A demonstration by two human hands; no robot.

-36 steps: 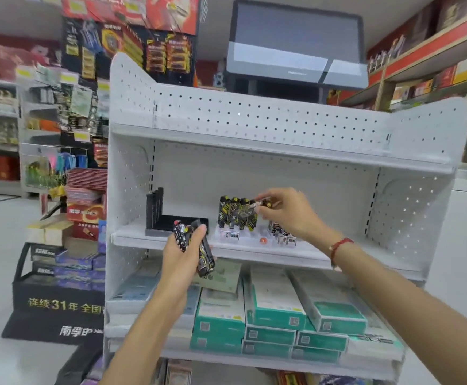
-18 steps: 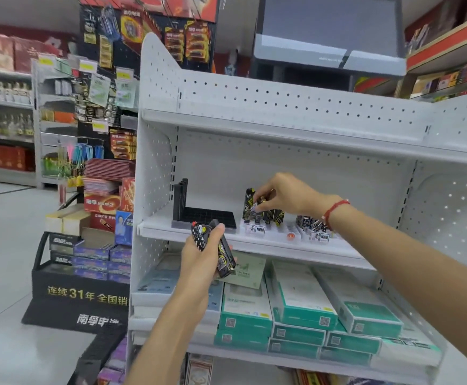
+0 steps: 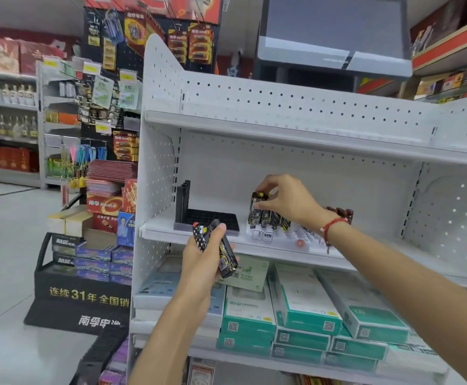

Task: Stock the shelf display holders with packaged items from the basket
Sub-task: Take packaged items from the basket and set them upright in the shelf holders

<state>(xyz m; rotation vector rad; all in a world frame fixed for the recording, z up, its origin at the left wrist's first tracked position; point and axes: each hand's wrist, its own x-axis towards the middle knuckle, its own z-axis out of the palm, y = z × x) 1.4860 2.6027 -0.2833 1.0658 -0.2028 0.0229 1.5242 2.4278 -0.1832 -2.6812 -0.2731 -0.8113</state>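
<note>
Both hands busy with black packs at the white shelf.

Head view: at centre frame the right hand (image 3: pixel 285 201) pinches the top of a black pack (image 3: pixel 257 208) standing upright at the left end of a row in the white display holder (image 3: pixel 282 240); lower centre, the left hand (image 3: pixel 203 255) grips a bundle of packs (image 3: pixel 217 245) just in front of the shelf edge (image 3: pixel 168 234), near an empty black holder (image 3: pixel 207 218).

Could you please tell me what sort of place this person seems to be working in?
Most likely a small retail shop: a white pegboard shelf unit holds boxed goods, a battery display stand stands behind it, and a checkout-style screen sits above.
</note>
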